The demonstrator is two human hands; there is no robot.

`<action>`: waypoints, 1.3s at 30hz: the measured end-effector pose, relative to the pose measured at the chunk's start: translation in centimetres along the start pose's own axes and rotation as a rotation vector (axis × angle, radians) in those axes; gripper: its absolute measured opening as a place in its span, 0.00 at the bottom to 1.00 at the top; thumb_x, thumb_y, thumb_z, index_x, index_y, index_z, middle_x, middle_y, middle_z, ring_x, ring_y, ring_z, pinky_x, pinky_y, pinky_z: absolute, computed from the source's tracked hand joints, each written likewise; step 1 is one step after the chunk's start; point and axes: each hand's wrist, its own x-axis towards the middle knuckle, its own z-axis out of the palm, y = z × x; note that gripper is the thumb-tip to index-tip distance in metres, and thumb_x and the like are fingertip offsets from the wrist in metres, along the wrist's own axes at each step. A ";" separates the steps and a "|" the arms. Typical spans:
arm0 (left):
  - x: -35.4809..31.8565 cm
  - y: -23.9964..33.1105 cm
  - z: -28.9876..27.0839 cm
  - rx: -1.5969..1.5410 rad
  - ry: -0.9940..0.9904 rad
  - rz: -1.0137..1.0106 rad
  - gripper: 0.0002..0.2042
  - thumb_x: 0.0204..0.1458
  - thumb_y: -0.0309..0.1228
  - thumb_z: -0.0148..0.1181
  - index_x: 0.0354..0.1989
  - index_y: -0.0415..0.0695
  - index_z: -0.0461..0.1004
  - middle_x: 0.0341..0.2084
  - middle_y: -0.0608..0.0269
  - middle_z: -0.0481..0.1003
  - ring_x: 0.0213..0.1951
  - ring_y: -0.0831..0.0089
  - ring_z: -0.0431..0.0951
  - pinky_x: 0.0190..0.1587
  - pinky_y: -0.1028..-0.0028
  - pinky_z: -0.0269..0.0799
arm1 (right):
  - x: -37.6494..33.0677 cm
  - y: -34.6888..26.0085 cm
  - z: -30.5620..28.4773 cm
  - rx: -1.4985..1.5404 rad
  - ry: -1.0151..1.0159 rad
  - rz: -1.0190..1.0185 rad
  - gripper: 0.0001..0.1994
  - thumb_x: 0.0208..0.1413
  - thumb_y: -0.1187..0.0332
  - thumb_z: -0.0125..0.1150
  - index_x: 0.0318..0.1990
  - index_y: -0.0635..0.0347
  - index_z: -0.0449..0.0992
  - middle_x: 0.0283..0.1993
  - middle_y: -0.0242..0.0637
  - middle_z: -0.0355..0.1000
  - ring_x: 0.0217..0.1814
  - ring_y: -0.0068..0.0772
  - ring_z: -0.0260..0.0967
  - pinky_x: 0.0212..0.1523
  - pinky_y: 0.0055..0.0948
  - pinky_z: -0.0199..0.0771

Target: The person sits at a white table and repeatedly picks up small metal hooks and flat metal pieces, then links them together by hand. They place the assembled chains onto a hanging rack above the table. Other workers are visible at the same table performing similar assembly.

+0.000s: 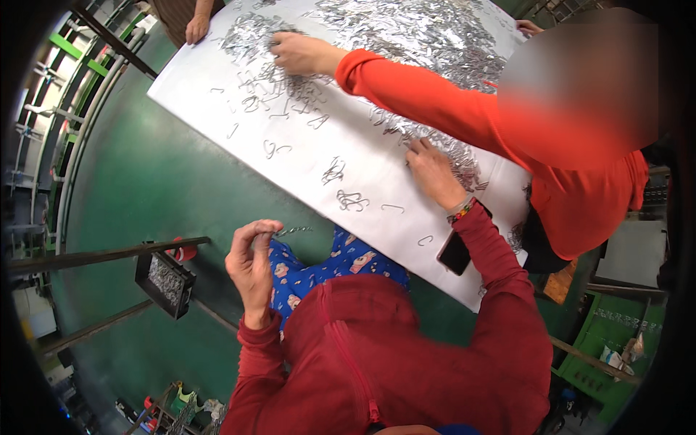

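My left hand (251,262) is raised in front of my dark red hoodie, its fingers pinched on a short row of bent metal wire clips (291,231). My right hand (433,172) reaches onto the big white sheet (341,123), fingertips curled into the edge of a silvery heap of the same clips (464,163); whether it grips one is hidden. Loose clips (351,200) lie scattered on the sheet near it. A beaded bracelet (462,210) sits on that wrist, with a black phone (454,254) beside the sleeve.
A co-worker in an orange-red sleeve has a hand (299,53) in the far clip heap (406,29). Other people's hands (196,29) rest at the sheet's far edge. A black tray of clips (165,281) hangs on metal rails at left. A green crate (609,341) stands at right.
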 end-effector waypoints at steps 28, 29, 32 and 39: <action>-1.1 -2.8 0.1 0.339 -0.178 0.140 0.05 0.50 0.22 0.59 0.34 0.37 0.72 0.31 0.58 0.76 0.34 0.64 0.77 0.37 0.70 0.72 | 2.5 -17.5 -5.1 1.727 0.010 0.285 0.06 0.48 0.85 0.59 0.34 0.70 0.76 0.32 0.41 0.75 0.32 0.24 0.74 0.33 0.19 0.76; -1.1 -3.0 0.0 0.314 -0.179 0.096 0.05 0.49 0.21 0.59 0.35 0.38 0.72 0.32 0.58 0.76 0.36 0.65 0.77 0.38 0.70 0.72 | 2.6 -17.7 -5.0 1.719 0.037 0.280 0.06 0.48 0.85 0.59 0.34 0.70 0.76 0.32 0.41 0.75 0.32 0.24 0.75 0.32 0.19 0.76; -1.3 -3.8 0.0 0.216 -0.158 0.032 0.06 0.49 0.20 0.58 0.37 0.38 0.73 0.35 0.58 0.76 0.39 0.66 0.77 0.41 0.71 0.72 | 3.1 -18.6 -4.6 1.750 0.152 0.257 0.06 0.48 0.85 0.60 0.34 0.72 0.76 0.32 0.42 0.75 0.29 0.25 0.75 0.29 0.18 0.76; 5.3 -6.0 -2.0 0.186 0.117 -0.011 0.10 0.52 0.22 0.55 0.42 0.37 0.75 0.37 0.59 0.77 0.37 0.72 0.77 0.40 0.75 0.72 | 3.8 -18.4 -4.6 1.647 0.108 0.148 0.07 0.46 0.88 0.57 0.32 0.70 0.78 0.30 0.42 0.75 0.27 0.23 0.73 0.27 0.17 0.74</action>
